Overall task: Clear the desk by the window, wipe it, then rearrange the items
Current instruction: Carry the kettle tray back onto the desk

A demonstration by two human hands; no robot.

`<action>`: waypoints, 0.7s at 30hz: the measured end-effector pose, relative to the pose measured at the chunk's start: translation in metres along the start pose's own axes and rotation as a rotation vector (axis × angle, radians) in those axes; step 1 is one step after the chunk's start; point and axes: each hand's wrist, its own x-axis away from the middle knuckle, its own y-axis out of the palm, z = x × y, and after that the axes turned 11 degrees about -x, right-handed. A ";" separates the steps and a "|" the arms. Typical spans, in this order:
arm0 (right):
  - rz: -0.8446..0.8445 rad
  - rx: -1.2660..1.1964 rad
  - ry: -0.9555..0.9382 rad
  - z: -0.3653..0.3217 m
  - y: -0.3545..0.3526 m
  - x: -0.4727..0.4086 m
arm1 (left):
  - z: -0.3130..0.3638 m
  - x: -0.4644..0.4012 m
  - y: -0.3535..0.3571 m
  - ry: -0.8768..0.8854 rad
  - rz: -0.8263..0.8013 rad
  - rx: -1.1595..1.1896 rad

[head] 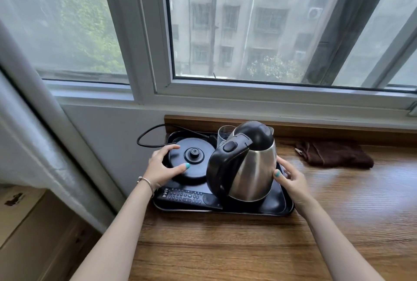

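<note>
tray [279, 209] lies long axis left-right at the tabletop's [225, 247] left end under the window, carrying kettle [250, 167], kettle base [191, 163], remote [187, 197]; left hand [161, 169] spreads over the base, right hand [291, 179] curls on the tray's right rim, one per end

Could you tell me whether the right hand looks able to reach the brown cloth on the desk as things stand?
Probably yes: the right hand rests at the tray edge, and only bare desk separates it from the brown cloth.
</note>
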 end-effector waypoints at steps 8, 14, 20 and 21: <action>0.010 0.017 0.006 0.003 -0.001 -0.001 | -0.004 -0.004 0.004 -0.003 -0.017 -0.078; -0.014 0.020 0.012 0.005 -0.004 -0.002 | -0.002 -0.004 0.005 -0.030 -0.036 -0.181; -0.036 0.010 0.066 0.005 -0.008 -0.004 | 0.005 -0.002 0.004 -0.098 -0.066 -0.258; -0.051 0.013 0.072 0.006 -0.011 -0.005 | 0.006 -0.002 0.004 -0.109 -0.060 -0.238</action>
